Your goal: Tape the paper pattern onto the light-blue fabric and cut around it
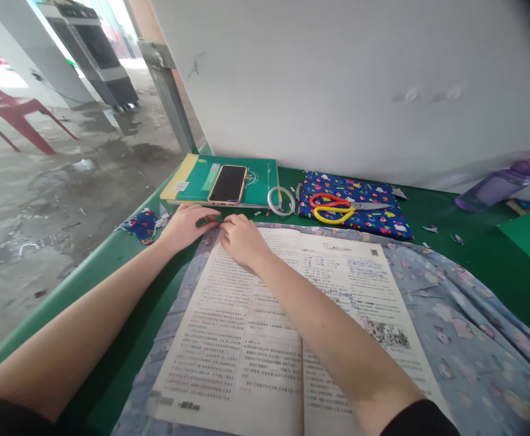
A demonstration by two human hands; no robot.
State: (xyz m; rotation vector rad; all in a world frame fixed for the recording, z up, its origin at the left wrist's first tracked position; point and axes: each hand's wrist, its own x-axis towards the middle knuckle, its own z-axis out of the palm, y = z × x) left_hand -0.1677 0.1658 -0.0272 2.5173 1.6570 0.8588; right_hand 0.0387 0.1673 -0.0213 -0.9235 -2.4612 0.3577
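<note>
A grey-blue patterned cloth (469, 327) lies spread beneath an open printed book (274, 339). At the cloth's far left corner, my left hand (186, 229) is closed in a pinch on its edge. My right hand (244, 239) reaches across the book's left page, its fingertips bunched on the same edge close to the left ones. The fingertips nearly meet, and the bit of cloth between them is mostly hidden. Just beyond my hands are a green book (192, 181) with a phone (227, 184) on it, and a roll of tape (281, 201).
Scissors (333, 209) with red and yellow handles rest on a folded dark-blue patterned cloth (374, 224). A purple bottle (496, 184) leans by the white wall (360, 91). Scraps lie on the green table (446, 224), including a blue cloth piece (141, 225). A red chair (15, 112) stands left.
</note>
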